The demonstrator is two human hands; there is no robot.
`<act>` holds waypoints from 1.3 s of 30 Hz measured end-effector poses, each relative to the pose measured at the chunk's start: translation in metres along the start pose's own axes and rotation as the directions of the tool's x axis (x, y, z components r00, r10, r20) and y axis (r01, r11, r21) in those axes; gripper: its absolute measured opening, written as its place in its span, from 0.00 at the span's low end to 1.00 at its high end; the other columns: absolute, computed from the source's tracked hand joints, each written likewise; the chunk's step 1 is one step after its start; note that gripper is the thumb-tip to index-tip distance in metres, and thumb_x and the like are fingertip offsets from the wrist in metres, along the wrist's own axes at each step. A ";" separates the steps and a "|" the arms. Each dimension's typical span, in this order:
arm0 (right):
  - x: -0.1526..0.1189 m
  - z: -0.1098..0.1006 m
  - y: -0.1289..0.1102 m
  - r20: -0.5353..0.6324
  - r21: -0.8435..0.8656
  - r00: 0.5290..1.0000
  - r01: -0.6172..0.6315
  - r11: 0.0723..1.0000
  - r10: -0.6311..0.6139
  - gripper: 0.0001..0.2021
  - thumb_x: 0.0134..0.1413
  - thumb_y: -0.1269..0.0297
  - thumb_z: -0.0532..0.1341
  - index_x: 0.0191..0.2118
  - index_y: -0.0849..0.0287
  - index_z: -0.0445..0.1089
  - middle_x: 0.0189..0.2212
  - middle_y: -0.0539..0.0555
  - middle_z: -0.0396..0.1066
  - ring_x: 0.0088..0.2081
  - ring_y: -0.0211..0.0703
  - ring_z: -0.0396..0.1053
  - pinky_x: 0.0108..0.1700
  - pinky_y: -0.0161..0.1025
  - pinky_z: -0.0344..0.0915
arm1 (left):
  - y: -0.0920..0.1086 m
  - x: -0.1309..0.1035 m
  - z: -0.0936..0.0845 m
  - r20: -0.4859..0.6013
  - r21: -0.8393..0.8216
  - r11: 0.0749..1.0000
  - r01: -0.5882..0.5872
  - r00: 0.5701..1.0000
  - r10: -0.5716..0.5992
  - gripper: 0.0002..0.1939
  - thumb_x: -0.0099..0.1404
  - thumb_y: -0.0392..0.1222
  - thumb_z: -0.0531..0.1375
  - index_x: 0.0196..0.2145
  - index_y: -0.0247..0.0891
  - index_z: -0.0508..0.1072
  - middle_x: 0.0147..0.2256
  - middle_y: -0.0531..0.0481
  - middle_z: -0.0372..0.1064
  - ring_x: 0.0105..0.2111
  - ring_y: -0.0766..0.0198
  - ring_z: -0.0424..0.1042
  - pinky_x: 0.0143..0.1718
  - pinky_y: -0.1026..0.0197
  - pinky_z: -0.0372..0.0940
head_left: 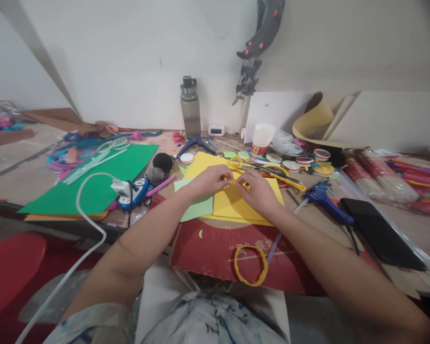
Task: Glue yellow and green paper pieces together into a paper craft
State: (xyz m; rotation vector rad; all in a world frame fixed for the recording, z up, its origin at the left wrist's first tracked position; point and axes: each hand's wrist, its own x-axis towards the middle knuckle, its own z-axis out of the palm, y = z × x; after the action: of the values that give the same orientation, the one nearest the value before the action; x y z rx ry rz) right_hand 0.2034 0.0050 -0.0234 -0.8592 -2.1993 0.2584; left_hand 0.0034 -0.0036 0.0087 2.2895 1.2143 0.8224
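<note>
My left hand [217, 177] and my right hand [256, 190] meet over yellow sheets [232, 210], fingertips pinched together. Between them shows a thin yellow strip [235, 181], mostly covered by the fingers, so its full shape is hidden. A light green sheet [197, 208] lies under my left wrist. Just beyond the hands are yellow-handled scissors [236, 163] and other tools. Nearer to me, a yellow ring [251, 266] with a crinkled band rests on a red printed board [208, 248], along with a tiny green crescent scrap [200, 233].
On the left are green sheets [89, 184], a blue power strip [133, 193] and its white cable [93, 224]. A bottle [190, 112] and paper cup [262, 138] stand at the back. A blue glue gun [327, 203] and black phone [381, 231] lie right.
</note>
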 end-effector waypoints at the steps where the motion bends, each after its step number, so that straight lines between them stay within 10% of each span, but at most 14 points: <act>1: 0.000 0.000 0.000 -0.001 0.011 1.000 -0.008 1.000 0.008 0.05 0.58 0.68 0.57 0.32 0.54 0.69 0.34 0.56 0.70 0.40 0.51 0.69 0.44 0.47 0.66 | 0.001 0.000 0.000 0.001 0.003 1.000 0.014 1.000 -0.014 0.04 0.60 0.36 0.61 0.34 0.37 0.75 0.34 0.49 0.72 0.32 0.63 0.68 0.38 0.60 0.62; 29: 0.001 0.001 -0.005 0.036 -0.063 0.999 0.039 0.997 -0.036 0.08 0.51 0.74 0.59 0.28 0.54 0.72 0.30 0.54 0.74 0.35 0.50 0.69 0.45 0.50 0.64 | -0.003 -0.001 0.005 0.148 0.107 0.991 -0.075 0.987 0.059 0.07 0.63 0.33 0.58 0.35 0.39 0.76 0.37 0.48 0.75 0.40 0.59 0.71 0.41 0.61 0.60; 39: 0.001 0.004 0.008 -0.046 0.032 0.999 0.025 0.999 -0.024 0.05 0.59 0.68 0.60 0.33 0.55 0.73 0.35 0.57 0.72 0.43 0.52 0.68 0.48 0.50 0.65 | -0.013 0.002 -0.018 -0.199 -0.061 0.995 0.083 0.975 -0.094 0.08 0.63 0.40 0.61 0.40 0.37 0.75 0.45 0.45 0.72 0.36 0.65 0.71 0.38 0.64 0.64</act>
State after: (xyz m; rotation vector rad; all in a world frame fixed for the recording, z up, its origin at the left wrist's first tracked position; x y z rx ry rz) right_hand 0.2040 0.0119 -0.0287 -0.8122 -2.1563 0.2601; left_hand -0.0152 0.0066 0.0152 2.1341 1.3541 1.0612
